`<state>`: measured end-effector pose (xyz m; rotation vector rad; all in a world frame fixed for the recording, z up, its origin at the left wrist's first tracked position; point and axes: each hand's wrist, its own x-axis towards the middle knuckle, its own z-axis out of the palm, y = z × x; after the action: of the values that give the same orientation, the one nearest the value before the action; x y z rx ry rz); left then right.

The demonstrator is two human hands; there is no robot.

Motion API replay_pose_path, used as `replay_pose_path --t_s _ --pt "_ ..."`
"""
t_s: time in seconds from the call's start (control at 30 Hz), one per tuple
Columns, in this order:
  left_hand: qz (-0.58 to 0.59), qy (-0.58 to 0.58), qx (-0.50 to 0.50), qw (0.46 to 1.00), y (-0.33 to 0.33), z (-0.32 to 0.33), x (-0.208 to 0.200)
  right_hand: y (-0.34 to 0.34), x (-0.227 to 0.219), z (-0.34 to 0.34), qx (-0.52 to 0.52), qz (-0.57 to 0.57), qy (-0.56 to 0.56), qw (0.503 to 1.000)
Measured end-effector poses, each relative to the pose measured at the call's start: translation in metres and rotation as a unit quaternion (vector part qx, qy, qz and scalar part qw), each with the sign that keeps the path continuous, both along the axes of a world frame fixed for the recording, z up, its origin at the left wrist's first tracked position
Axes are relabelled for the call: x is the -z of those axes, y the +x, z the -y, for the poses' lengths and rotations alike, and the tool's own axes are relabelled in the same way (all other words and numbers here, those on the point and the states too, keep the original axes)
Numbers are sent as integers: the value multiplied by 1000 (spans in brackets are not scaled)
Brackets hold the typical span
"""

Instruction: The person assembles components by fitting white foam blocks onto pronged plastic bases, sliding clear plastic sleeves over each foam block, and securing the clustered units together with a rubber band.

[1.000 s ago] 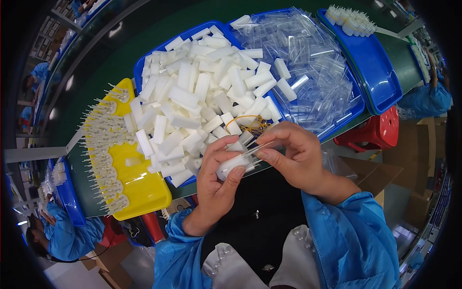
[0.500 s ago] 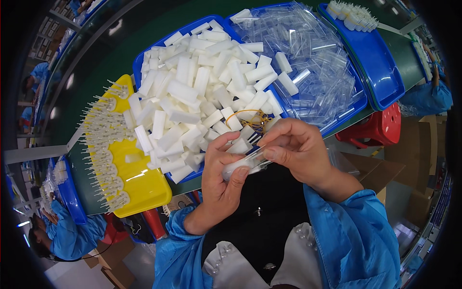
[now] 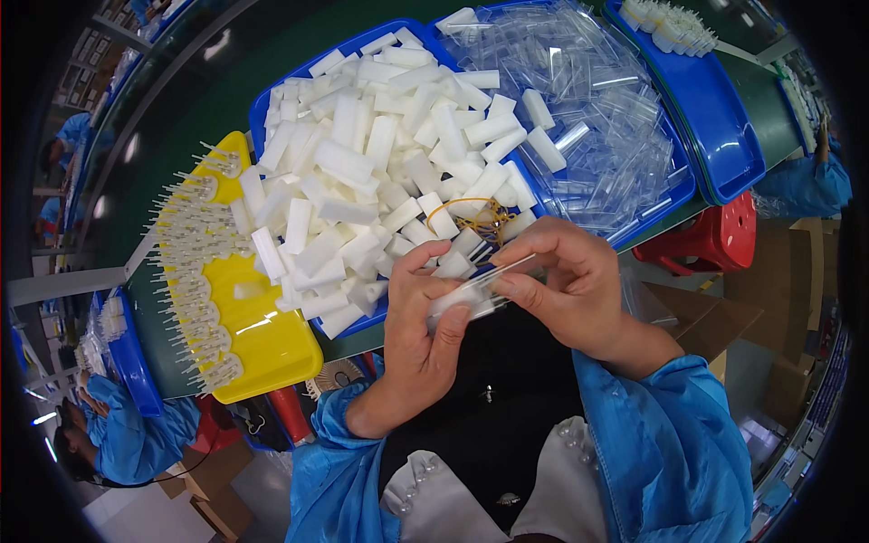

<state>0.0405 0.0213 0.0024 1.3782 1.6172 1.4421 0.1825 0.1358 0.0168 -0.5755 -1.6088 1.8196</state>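
My left hand is closed around a white foam block with clear plastic about it; whether the block sits inside the plastic I cannot tell. Thumb and fingers of my right hand pinch a clear plastic piece, whose long edge slants up to the right. Both hands are close together in front of my chest, and the pieces between them touch or overlap. Just beyond my hands lies a heap of white foam blocks. Yellow rubber bands rest on the heap's near right side.
A blue tray of clear plastic pieces lies at the back right, beside another blue tray with white bristly parts. Left, a yellow tray holds white parts with thin pins. A red stool stands right.
The clear piece in my right hand has shifted up and to the right, with its edge now showing across the fingers. My left hand has hardly moved and keeps its hold.
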Motion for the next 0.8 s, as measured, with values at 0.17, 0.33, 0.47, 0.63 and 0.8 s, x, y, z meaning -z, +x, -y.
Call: replay_pose_path --t_s 0.17,0.33,0.47,0.63,0.8 --pt "-48 -5 16 999 -3 2 -3 1 -4 -10 -61 33 -123 990" --pt "-75 -12 6 997 0 -1 0 3 -5 -8 -10 89 154 984" --pt "-106 21 -14 994 3 0 1 2 -7 -8 -68 38 -103 992" --pt "-136 41 -34 989 1 0 6 1 -17 -5 -45 24 -166 985" --pt "-104 60 -27 992 1 4 13 10 -7 -15 -26 79 168 982"
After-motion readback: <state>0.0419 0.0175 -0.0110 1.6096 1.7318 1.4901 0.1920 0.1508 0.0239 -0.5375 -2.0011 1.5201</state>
